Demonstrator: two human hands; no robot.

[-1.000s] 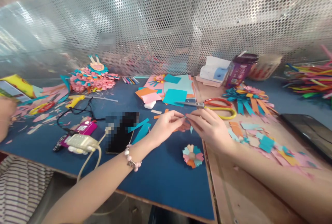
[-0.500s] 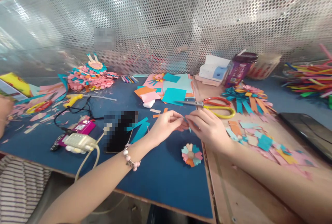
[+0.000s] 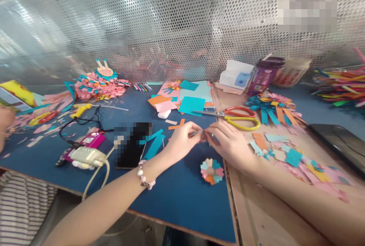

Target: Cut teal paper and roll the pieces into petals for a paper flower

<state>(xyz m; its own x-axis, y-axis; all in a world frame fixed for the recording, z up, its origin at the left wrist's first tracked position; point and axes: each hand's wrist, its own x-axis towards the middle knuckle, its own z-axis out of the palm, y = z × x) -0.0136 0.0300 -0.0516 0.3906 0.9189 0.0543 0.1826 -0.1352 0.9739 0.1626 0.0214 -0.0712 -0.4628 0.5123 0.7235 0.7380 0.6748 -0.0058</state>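
Observation:
My left hand (image 3: 184,139), with a beaded bracelet at the wrist, pinches one end of a small pale strip of paper (image 3: 196,132). The fingers of my right hand (image 3: 228,139) close on its other end, so most of the strip is hidden between my fingertips. Just below my hands a round paper flower (image 3: 211,171) with orange, pink, teal and cream petals lies on the blue table top. Scissors (image 3: 241,118) with red and yellow handles rest beyond my right hand. Teal paper strips (image 3: 154,145) lie left of my left hand.
Coloured paper sheets (image 3: 191,105) lie at the back, beside a purple jar (image 3: 266,75). Paper scraps (image 3: 293,157) spread at right near a dark phone (image 3: 339,147). Another phone (image 3: 134,145), a power strip (image 3: 88,156) and a glue gun (image 3: 81,110) are on the left. Another person's hand (image 3: 6,124) shows at far left.
My hands stay pinched together in nearly the same spot. The fingers have shifted slightly, and more of the pale strip shows at my left fingertips.

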